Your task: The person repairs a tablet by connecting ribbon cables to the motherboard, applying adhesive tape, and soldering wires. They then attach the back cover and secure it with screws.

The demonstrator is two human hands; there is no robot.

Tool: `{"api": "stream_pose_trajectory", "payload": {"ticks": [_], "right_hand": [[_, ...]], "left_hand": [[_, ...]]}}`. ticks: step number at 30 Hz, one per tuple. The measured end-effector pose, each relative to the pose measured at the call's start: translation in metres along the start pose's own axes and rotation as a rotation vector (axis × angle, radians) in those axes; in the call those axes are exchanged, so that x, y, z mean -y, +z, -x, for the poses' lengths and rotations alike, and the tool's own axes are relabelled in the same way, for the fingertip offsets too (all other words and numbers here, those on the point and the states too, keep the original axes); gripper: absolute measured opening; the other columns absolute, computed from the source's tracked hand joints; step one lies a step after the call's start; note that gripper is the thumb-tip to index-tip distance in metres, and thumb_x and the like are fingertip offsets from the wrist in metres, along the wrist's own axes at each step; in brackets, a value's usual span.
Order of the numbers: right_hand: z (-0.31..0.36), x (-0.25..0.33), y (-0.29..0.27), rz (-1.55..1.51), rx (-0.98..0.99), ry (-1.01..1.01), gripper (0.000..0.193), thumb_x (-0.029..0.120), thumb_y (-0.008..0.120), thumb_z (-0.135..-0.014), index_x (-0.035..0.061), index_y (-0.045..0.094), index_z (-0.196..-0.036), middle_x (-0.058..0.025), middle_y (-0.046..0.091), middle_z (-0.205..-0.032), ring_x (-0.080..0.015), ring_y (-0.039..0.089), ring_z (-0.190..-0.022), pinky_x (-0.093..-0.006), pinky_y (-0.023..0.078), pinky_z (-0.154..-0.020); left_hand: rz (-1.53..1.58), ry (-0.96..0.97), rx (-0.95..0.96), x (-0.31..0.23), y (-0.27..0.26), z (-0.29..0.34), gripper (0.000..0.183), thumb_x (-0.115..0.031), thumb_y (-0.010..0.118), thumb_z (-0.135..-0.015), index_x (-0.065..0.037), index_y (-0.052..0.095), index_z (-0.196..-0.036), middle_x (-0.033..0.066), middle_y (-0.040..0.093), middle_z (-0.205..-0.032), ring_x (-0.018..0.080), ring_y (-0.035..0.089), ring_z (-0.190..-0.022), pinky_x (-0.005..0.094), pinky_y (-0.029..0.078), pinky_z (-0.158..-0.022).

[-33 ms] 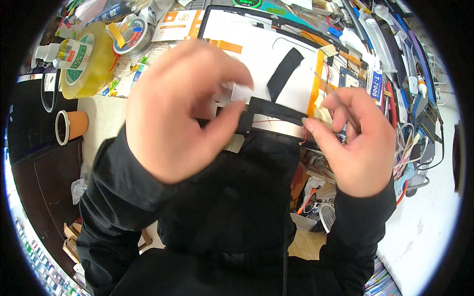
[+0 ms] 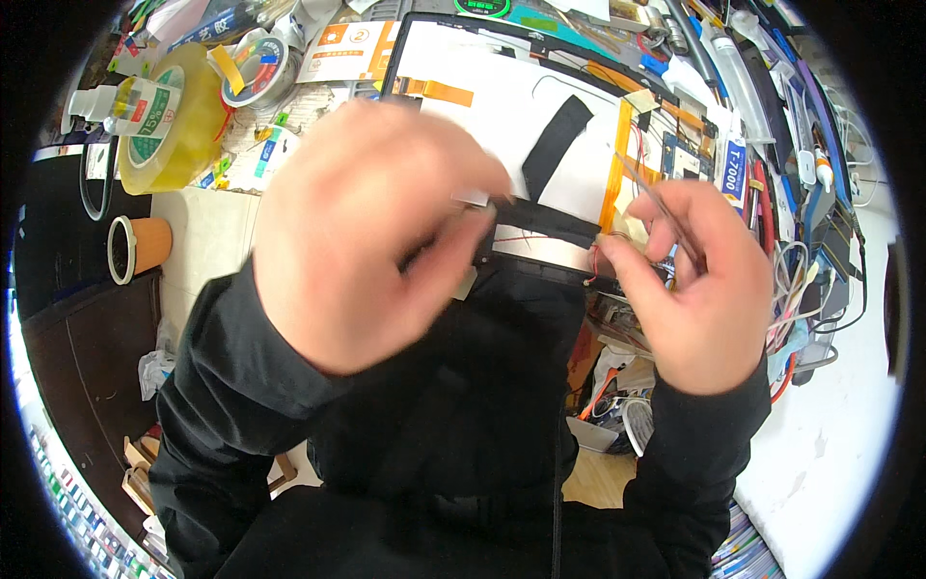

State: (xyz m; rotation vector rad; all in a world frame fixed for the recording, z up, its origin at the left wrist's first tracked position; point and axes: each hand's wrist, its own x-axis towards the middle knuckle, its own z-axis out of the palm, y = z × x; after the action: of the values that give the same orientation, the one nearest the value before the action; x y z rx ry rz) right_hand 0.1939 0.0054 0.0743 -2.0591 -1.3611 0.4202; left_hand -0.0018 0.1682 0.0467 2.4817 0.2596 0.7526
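An opened tablet-like device (image 2: 473,63), with a white inner surface and a black frame, lies in front of me. My left hand (image 2: 371,241), blurred, hides its near left part. Thumb and forefinger there pinch a small white piece (image 2: 471,199). A black tape strip (image 2: 555,222) runs along the device's near edge. At its right end rests the thumb of my right hand (image 2: 709,289), beside a thin red wire (image 2: 593,270). That hand is closed round metal tweezers (image 2: 666,209), tips pointing up and left. Another black strip (image 2: 559,145) lies slantwise on the white surface.
To the left stand a yellow tape roll (image 2: 198,92), a solder spool (image 2: 260,72) and a small pump bottle (image 2: 101,103). Tools, cables and a glue tube (image 2: 735,169) crowd the right side. An orange-brown pot (image 2: 149,243) sits lower left.
My left hand has shifted slightly down and right, and the white piece has tilted and shows less of its face. My right hand has moved down a little, still holding the tweezers.
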Motion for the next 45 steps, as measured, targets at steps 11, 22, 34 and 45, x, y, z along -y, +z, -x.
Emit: {"api": "stream_pose_trajectory", "payload": {"ticks": [11, 22, 34, 45], "right_hand": [[0.028, 0.003, 0.010, 0.287, 0.083, -0.342, 0.038, -0.010, 0.064, -0.069, 0.0001, 0.069, -0.105, -0.0148, 0.074, -0.123, -0.0233, 0.069, -0.068, -0.0294, 0.055, -0.064], [0.003, 0.019, 0.008, -0.058, -0.047, -0.123, 0.023, 0.004, 0.076, -0.086, 0.0025, 0.071, -0.108, -0.0120, 0.071, -0.099, -0.0252, 0.068, -0.071, -0.0325, 0.052, -0.062], [-0.024, 0.029, 0.031, 0.108, 0.029, -0.027, 0.014, 0.010, 0.074, -0.088, 0.0042, 0.062, -0.094, -0.0110, 0.062, -0.089, -0.0311, 0.067, -0.075, -0.0375, 0.052, -0.064], [-0.026, 0.021, 0.026, 0.004, 0.071, 0.057, 0.014, 0.009, 0.070, -0.085, 0.0041, 0.059, -0.093, -0.0140, 0.062, -0.089, -0.0346, 0.067, -0.080, -0.0407, 0.053, -0.068]], "left_hand": [[-0.247, 0.191, 0.144, -0.002, 0.009, 0.026, 0.049, -0.034, 0.078, -0.086, -0.004, 0.066, -0.124, 0.0140, 0.069, -0.132, 0.0329, 0.063, -0.126, 0.0513, 0.046, -0.110], [-0.215, 0.193, 0.080, -0.002, 0.011, 0.023, 0.046, -0.033, 0.080, -0.086, -0.003, 0.068, -0.119, 0.0160, 0.070, -0.126, 0.0351, 0.064, -0.123, 0.0525, 0.048, -0.108], [-0.094, 0.184, 0.013, 0.003, 0.018, 0.023, 0.043, -0.025, 0.083, -0.084, -0.003, 0.062, -0.113, 0.0186, 0.070, -0.126, 0.0354, 0.065, -0.123, 0.0553, 0.047, -0.110], [-0.176, 0.193, -0.017, 0.003, 0.021, 0.025, 0.033, -0.016, 0.079, -0.085, -0.004, 0.064, -0.111, 0.0152, 0.070, -0.125, 0.0300, 0.066, -0.123, 0.0555, 0.047, -0.111]]}}
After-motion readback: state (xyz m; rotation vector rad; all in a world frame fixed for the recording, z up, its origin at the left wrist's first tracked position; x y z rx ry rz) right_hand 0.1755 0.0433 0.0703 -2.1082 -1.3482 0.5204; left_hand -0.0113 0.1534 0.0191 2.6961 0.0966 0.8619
